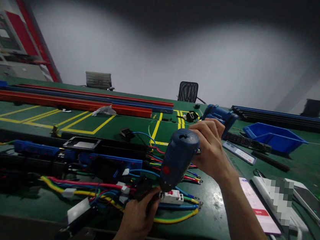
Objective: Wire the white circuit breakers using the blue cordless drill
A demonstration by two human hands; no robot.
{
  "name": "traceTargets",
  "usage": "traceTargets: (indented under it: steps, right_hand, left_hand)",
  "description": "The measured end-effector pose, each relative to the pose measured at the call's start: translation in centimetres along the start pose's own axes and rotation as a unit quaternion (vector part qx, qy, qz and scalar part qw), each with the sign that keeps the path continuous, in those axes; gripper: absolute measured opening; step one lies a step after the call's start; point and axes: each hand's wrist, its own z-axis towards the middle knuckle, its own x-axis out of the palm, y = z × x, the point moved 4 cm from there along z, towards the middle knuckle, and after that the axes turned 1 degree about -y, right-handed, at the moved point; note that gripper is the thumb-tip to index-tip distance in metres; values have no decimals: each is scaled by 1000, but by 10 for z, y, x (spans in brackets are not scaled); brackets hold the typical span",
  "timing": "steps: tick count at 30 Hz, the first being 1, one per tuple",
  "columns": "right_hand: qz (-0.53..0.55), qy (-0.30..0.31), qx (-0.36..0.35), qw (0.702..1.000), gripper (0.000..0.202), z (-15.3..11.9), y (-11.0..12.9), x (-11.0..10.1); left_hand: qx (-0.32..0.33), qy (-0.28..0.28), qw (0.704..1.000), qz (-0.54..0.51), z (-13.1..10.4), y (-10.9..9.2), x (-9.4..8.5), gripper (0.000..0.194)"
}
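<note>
My right hand (210, 150) grips a blue cordless screwdriver (178, 156) by its handle, battery end up at the back. The tool's body tilts downward, and its nose is over the spot by my left fingertips; the bit itself is hidden. My left hand (139, 210) is closed in a pinch at the left end of a white circuit breaker (172, 197) with a red marking. Part of that grip is too dark to make out. Around it run thick red, blue and yellow-green cables (173, 221), some ending in ring terminals (200, 181).
Black and blue power strips (37, 148) lie along the left, a phone-like device (82, 143) on them. To the right are a blue bin (275, 137), a lit phone (259, 208) and a white power bank-like block (280, 203). Red and blue rails (63, 102) lie further back.
</note>
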Motion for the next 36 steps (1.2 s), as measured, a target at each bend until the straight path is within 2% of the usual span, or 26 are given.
traceTargets:
  steps: [10,19,24,31,36]
  right_hand:
    - [-7,2,-7,1000,30,0,-1,2]
    - [-15,0,6,1000,33,0,-5,2]
    - [-27,-7,13,1000,36,-2,-8,3]
    - [-32,-18,13,999,36,-2,-9,1]
    - [-30,3,13,999,37,-2,-7,2]
  left_hand:
    - [-10,5,1000,-3,0,-2,-2,30]
    - [-1,3,1000,0,-1,3,1,32]
    - [27,-12,1000,-7,-1,3,1,34]
    - [18,-6,1000,-12,-2,5,3,34]
    - [31,-7,999,-5,0,5,3,34]
